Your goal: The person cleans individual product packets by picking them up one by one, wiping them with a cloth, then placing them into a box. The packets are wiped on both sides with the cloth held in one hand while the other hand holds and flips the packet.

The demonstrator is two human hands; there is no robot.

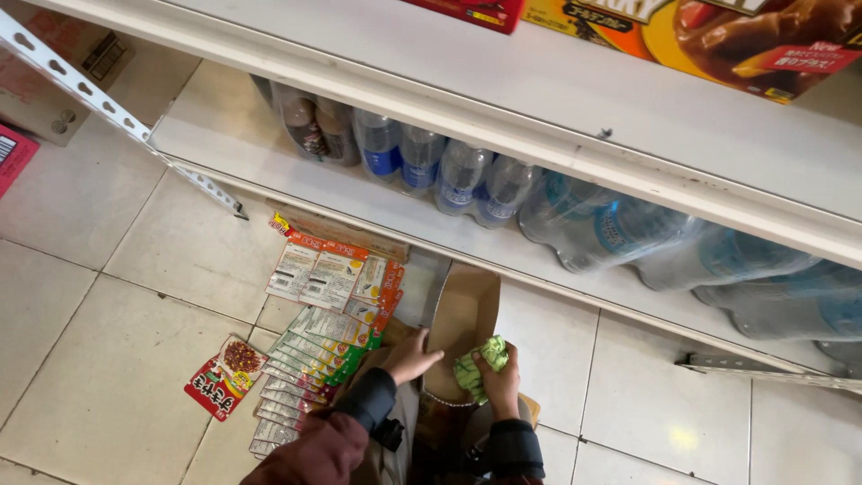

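Note:
My right hand (501, 381) is closed around a crumpled green cloth (479, 365), held over an open brown cardboard box (467, 310) on the tiled floor. My left hand (411, 357) rests with fingers together on the box's left edge, holding nothing that I can see. Just left of the box lie fanned rows of flat packets, green-edged ones (305, 359) near my left arm and orange-topped ones (328, 269) farther away.
A single red packet (224, 375) lies apart on the tiles at left. The low white shelf (224, 135) holds rows of plastic bottles (458, 175). Boxed goods (718, 36) sit on the shelf above. A metal shelf bracket (117, 112) slants down at left; another bracket (763, 368) lies at right.

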